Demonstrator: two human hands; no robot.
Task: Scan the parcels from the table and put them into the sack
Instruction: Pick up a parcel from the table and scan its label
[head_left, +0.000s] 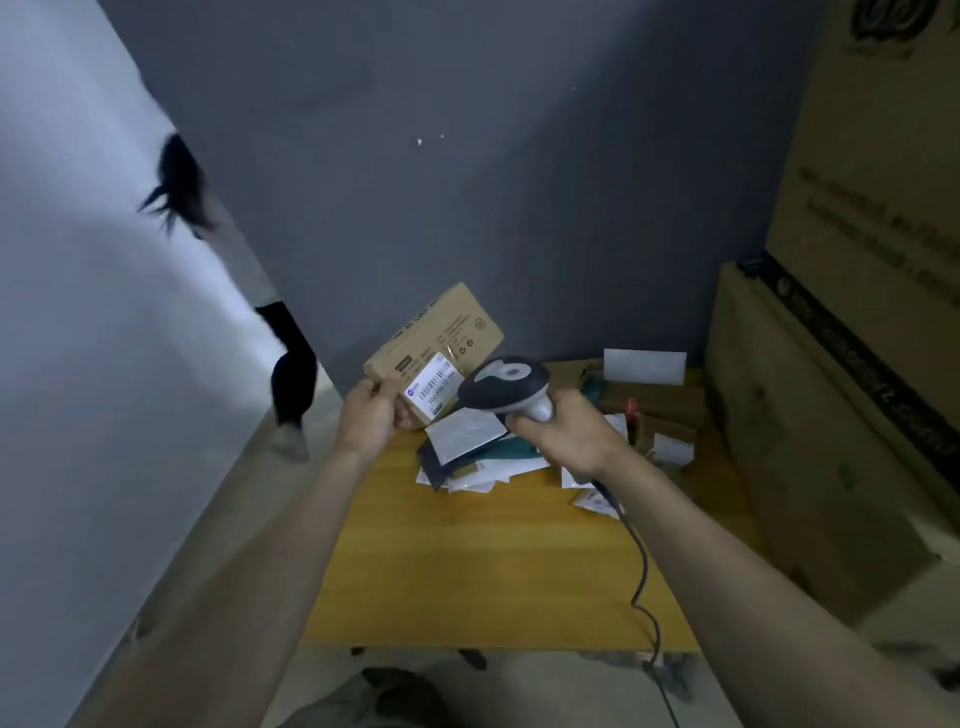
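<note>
Left hand (370, 415) gripping the near corner of a brown cardboard parcel (435, 349), fingers curled round its edge, holding it tilted up above the far left part of the yellow table (467, 561). White barcode label (432, 391) on the parcel's lower face, turned toward the scanner. Right hand (569, 441) closing round the pale handle of a dark-headed barcode scanner (505, 384), head pointing left and sitting just beside the label, almost touching the parcel. Scanner cable (641, 566) trailing from under the right wrist, running down across the table's right side and dropping over the near edge.

Lying along the far edge of the table, beneath both hands: a loose heap of flat mail bags and envelopes (467, 457), white, grey and teal, overlapping one another. Resting at the far right corner: more small brown boxes (660, 410) with a white envelope (644, 367) standing against the wall behind them. Standing just beside the table's right edge: large stacked cartons (841, 364). Walking away at left, blurred: another person (283, 332) along the white wall. Sack not identifiable in this view.
</note>
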